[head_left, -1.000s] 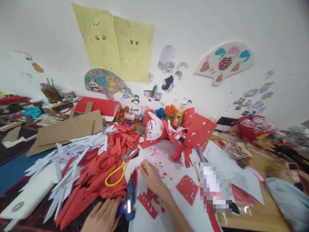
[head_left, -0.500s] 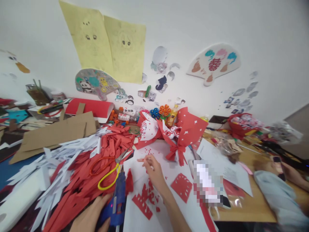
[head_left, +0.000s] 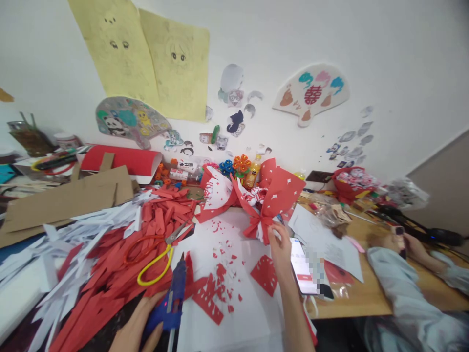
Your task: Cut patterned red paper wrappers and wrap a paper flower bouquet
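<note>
Glue gun [head_left: 177, 291], blue, lies in the left hand [head_left: 138, 322] at the left edge of the white sheet [head_left: 252, 320], nozzle directed away from the person. The left hand is closed around its rear part. Judged by its form, the tool is light, rigid and hard-shelled; grip it by the handle only. Treat the nozzle tip as hot and do not touch it. Just beside the nozzle stands a piece of red paper [head_left: 189, 271]; expect it to be thin, flexible and easily creased or torn, so pinch it lightly by an edge. The right hand [head_left: 280, 249] is beside the lower end of the wrapped bouquet [head_left: 284, 195], near its red bow [head_left: 256, 226]; its fingers are bent, and whether they grasp anything cannot be told. The bouquet should handle as light and crushable: take it at the gathered part below the wrap, not by the flared paper. Further out, cut red paper [head_left: 208, 300] and small scraps lie on the white sheet. Left of the glue gun, scissors [head_left: 170, 252] rest on red paper strips [head_left: 98, 283]; lift these by the handle loops. Right of the right hand, a phone [head_left: 298, 269] lies on the table [head_left: 372, 305], smooth and probably slippery.
</note>
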`<state>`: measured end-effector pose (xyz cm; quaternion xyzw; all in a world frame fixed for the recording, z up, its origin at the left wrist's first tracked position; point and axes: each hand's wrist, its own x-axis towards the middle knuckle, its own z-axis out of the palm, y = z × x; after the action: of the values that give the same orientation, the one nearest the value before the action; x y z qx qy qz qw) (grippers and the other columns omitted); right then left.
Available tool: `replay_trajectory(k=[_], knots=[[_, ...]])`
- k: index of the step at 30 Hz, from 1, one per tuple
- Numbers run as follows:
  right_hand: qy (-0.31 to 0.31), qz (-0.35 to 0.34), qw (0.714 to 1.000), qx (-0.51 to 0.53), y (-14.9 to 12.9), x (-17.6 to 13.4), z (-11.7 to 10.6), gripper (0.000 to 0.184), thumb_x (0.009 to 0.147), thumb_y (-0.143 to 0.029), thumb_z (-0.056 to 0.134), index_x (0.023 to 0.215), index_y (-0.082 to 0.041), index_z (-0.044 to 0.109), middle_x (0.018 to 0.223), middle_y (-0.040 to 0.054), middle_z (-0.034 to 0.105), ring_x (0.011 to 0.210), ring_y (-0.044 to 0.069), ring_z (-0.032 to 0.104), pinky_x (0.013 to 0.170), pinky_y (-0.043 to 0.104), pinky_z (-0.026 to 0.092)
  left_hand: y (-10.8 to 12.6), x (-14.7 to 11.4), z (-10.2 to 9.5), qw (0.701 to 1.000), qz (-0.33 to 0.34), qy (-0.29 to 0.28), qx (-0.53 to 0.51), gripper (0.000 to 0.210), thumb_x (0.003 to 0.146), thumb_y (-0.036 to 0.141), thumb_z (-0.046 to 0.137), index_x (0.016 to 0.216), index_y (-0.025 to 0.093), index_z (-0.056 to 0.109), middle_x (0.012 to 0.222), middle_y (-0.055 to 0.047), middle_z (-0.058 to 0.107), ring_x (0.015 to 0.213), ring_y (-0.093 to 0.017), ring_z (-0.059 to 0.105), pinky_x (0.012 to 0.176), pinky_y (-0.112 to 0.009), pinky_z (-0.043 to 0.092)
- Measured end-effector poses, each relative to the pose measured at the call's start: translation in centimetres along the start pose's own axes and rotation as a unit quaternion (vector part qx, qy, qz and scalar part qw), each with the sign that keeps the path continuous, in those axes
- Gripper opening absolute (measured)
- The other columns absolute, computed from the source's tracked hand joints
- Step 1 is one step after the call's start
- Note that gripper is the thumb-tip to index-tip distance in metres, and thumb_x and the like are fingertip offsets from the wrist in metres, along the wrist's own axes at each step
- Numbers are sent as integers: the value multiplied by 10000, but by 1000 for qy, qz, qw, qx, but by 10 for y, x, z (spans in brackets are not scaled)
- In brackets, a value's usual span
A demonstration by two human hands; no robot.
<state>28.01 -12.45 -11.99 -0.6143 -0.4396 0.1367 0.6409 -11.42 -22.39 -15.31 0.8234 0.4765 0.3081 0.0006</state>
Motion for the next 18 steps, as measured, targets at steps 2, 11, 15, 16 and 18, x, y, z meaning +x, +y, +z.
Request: replay_trajectory(k=[2, 11, 15, 16, 18], knots=[[-27, -28, 999, -12, -1, 2, 7, 227, 815, -427, 619, 853, -205, 652, 1188, 105, 586, 1169, 269, 522, 969, 426, 413, -4, -2, 0, 1000, -9, 13, 16, 409, 912, 335, 477, 1300, 208, 457, 1130, -83, 715, 1010, -192, 710, 858, -248, 567], [-41, -63, 995, -66, 8, 9, 25, 248, 843, -431, 565, 881, -199, 645, 968, 79, 602, 971, 248, 563, 919, 450, 426, -7, 11, 0, 997, -62, 41, -36, 369, 898, 362, 524, 1242, 229, 497, 1097, -70, 718, 980, -183, 718, 808, -224, 580], [-8, -83, 991, -101, -13, -5, 21, 222, 853, -403, 577, 891, -194, 642, 1013, 88, 562, 1021, 261, 529, 967, 469, 382, -10, 11, 5, 993, -88, 32, -70, 391, 862, 373, 586, 1225, 246, 518, 1078, -46, 728, 947, -177, 725, 786, -215, 582], [-10, -88, 990, -106, -21, -12, 22, 207, 854, -391, 586, 892, -195, 642, 1016, 87, 561, 1033, 262, 523, 975, 463, 375, -12, 10, 7, 992, -96, 27, -78, 402, 848, 377, 607, 1220, 250, 526, 1079, -41, 731, 943, -177, 726, 782, -214, 583], [-43, -98, 989, -107, -38, -30, 29, 168, 855, -366, 604, 872, -205, 649, 987, 73, 577, 1003, 248, 543, 943, 423, 404, -18, 5, 12, 989, -113, 16, -93, 420, 822, 381, 644, 1211, 259, 545, 1090, -34, 734, 946, -182, 727, 782, -214, 584]])
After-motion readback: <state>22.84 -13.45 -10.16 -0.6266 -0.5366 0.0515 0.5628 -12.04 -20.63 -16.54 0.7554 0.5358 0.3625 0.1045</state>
